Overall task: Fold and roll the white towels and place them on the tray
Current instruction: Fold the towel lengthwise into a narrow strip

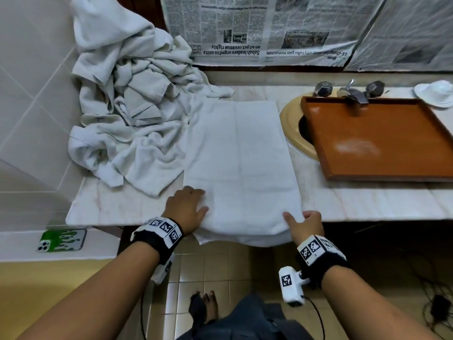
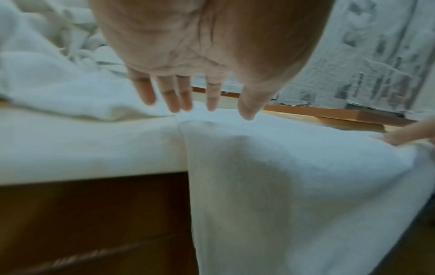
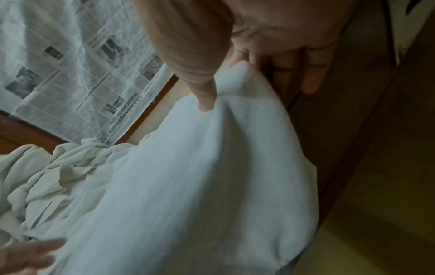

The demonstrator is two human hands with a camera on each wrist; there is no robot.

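We see a folded white towel (image 1: 241,165) lying lengthwise on the marble counter (image 1: 367,202), its near end hanging over the edge. The left hand (image 1: 187,208) rests flat with fingers spread on its near left corner; the right hand (image 1: 306,225) pinches the near right corner (thumb on top). The wooden tray (image 1: 377,141) sits over the sink (image 1: 290,128), with crumpled towels (image 1: 127,114) heaped at left.

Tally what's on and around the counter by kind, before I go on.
Flat folded towel: 1
Heap of crumpled towels: 1 (number of towels inside cannot be told)
Tray: 1
Tap: 1
Phone: 1
White dish: 1
Total: 6
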